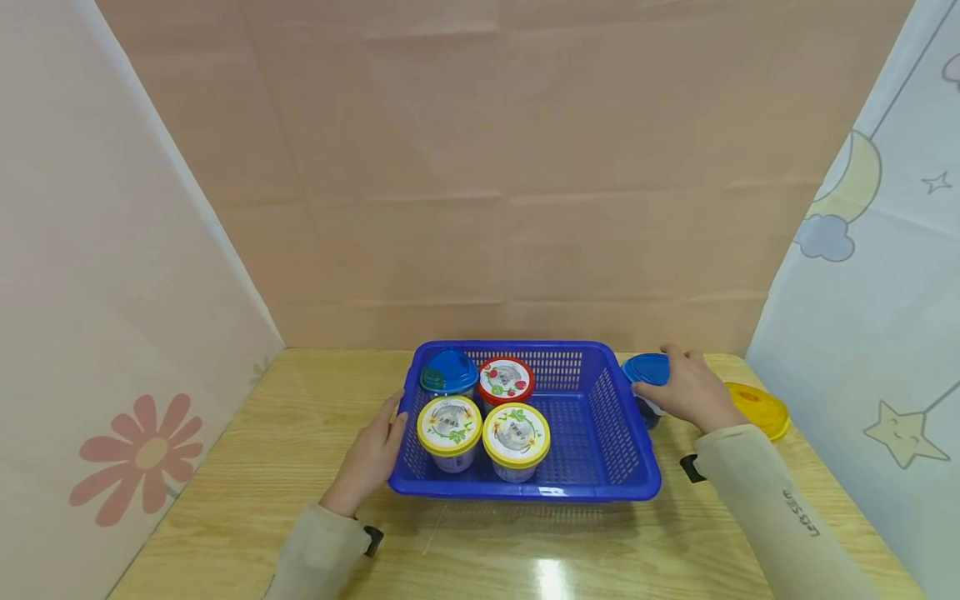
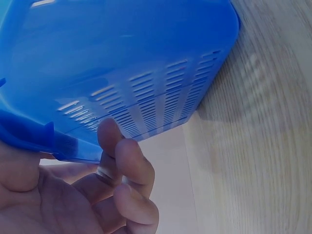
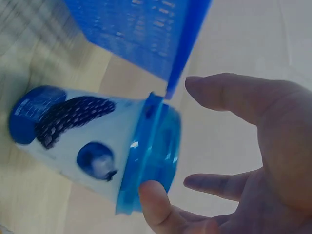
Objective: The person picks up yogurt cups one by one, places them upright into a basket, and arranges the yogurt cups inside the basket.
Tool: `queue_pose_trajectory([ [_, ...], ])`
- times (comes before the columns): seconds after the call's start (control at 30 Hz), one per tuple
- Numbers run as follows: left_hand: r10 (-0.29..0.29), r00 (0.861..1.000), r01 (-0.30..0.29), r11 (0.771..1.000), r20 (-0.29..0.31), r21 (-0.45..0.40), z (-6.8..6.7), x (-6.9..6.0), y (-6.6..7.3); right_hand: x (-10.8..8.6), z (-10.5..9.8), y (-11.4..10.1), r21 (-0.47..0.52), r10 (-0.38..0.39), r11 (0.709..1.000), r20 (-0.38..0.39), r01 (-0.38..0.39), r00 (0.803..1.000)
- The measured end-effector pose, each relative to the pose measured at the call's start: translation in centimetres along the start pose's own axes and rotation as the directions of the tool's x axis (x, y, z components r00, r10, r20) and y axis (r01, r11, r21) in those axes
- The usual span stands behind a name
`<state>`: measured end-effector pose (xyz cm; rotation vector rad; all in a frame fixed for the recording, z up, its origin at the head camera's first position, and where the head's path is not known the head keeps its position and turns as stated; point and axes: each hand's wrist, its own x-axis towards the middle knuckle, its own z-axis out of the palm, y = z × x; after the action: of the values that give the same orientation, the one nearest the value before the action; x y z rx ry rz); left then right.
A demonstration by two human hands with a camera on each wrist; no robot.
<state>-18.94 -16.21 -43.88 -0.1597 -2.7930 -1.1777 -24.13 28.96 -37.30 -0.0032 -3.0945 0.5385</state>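
Observation:
A blue perforated plastic basket (image 1: 570,492) stands on the table, holding a cup with a blue lid (image 1: 450,372), a cup with a red-rimmed lid (image 1: 506,380) and two cups with yellow-rimmed lids (image 1: 450,423). At the basket's left rim is my left hand (image 1: 372,454), its thumb over the rim and its other fingers curled below, outside the wall (image 2: 126,44). Right of the basket, a blue-lidded cup printed with berries (image 3: 92,131) stands upright. My right hand (image 1: 692,390) reaches over it, fingers spread around the lid (image 3: 156,151), the thumb apart from it.
A yellow lid (image 1: 757,410) shows beyond my right forearm, near the table's right side. Bare wooden tabletop (image 1: 300,417) lies left of the basket. A brown backdrop (image 1: 495,208) rises behind, and patterned side walls (image 1: 885,333) stand left and right.

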Motion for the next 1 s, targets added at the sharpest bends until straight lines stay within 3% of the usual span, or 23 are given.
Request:
queue_pose_trajectory([
  [0.4, 0.001, 1.0, -0.001, 1.0, 0.002, -0.012, 0.1, 0.0, -0.1, 0.6, 0.5, 1.8, 0.018, 0.087, 0.996, 0.043, -0.088, 0.995],
  [0.8, 0.006, 1.0, -0.006, 1.0, 0.002, -0.007, -0.1, 0.0, 0.2, 1.0, 1.2, 2.5, 0.041, 0.126, 0.991, 0.091, -0.13, 0.988],
  [1.0, -0.003, 1.0, 0.003, 1.0, 0.008, -0.005, 0.1, 0.0, 0.1, 0.9, 1.4, 2.6, 0.116, 0.139, 0.981, 0.141, -0.156, 0.98],
])
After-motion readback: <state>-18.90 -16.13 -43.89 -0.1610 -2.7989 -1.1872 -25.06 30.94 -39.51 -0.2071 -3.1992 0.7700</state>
